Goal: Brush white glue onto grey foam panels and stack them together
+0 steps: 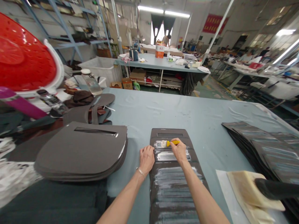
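Note:
In the head view, my right hand (179, 151) grips the yellow handle of a paintbrush (167, 143). Its bristles, loaded with white stuff, press on the upper part of a long dark panel (171, 164). Rows of rectangular slots cross the panel, with wet white smears around several of them. My left hand (147, 158), a bracelet at the wrist, lies flat with its fingertips on the panel's left edge. It holds nothing.
Stacked dark curved pieces (81, 152) lie to the left, and slotted panels (263, 146) fan out at right. A pale, glue-stained block (254, 189) with a black handle sits at lower right. Bottles and a red basket (25, 56) stand at far left on the blue-grey table (137, 109).

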The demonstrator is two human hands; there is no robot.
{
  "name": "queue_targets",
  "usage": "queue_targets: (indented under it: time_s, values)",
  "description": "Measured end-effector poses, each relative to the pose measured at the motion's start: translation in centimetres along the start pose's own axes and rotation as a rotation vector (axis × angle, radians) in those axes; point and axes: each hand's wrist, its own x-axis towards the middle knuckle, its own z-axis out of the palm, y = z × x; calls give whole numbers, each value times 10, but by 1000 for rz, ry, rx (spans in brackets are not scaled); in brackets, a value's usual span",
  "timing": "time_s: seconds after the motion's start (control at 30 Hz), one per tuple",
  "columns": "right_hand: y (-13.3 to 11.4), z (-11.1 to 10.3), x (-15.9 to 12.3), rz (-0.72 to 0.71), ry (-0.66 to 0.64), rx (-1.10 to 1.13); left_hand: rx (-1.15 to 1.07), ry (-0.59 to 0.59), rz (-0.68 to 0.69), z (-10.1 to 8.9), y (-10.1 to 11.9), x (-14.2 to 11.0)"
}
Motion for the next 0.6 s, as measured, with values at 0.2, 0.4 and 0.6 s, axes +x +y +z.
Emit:
queue_targets:
  time_s: [0.2,0.4,0.6]
  values:
    - [50,-74,21,126,203,-369,-1,-2,-10,1,1,-1]
    - [45,-70,18,93,164,-333,-15,5,7,2,1,-1]
    - [55,-79,16,93,197,-319,1,0,3,2,1,-1]
